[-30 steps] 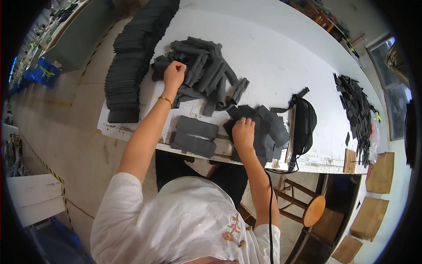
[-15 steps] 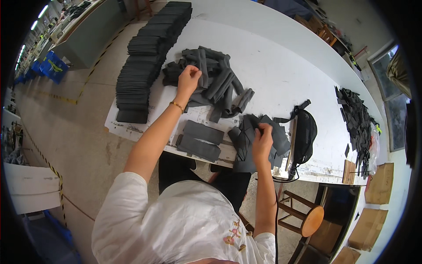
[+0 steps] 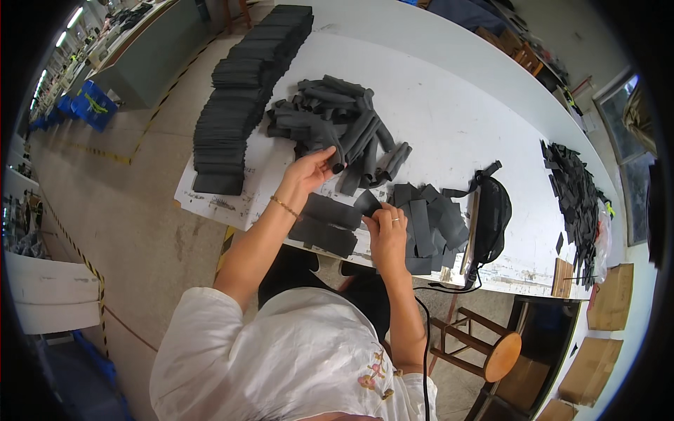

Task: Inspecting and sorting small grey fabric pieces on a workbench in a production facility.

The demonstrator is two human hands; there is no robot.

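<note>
My left hand [image 3: 310, 172] is closed on the near end of a rolled dark grey fabric piece [image 3: 335, 153], at the front of a heap of similar curled pieces [image 3: 330, 105]. To the right, my right hand [image 3: 388, 235] pinches a small flat black fabric piece [image 3: 366, 202] between thumb and fingers. A ring shows on one of its fingers. Two flat dark strips [image 3: 324, 235] lie side by side between my forearms, near the table's front edge. Just right of my right hand is a loose spread of flat black pieces [image 3: 439, 221].
A long row of stacked dark pieces [image 3: 228, 119] runs along the left of the white table [image 3: 449, 119]. Toward the right lie a black mesh bag [image 3: 491, 217] with straps and a pile of black scraps [image 3: 572, 203]. A wooden stool [image 3: 503, 356] stands below the table edge.
My left hand has come nearer, drawing the end of a rolled piece toward me. My right hand has moved left, away from the flat pieces, with one black piece in its fingers.
</note>
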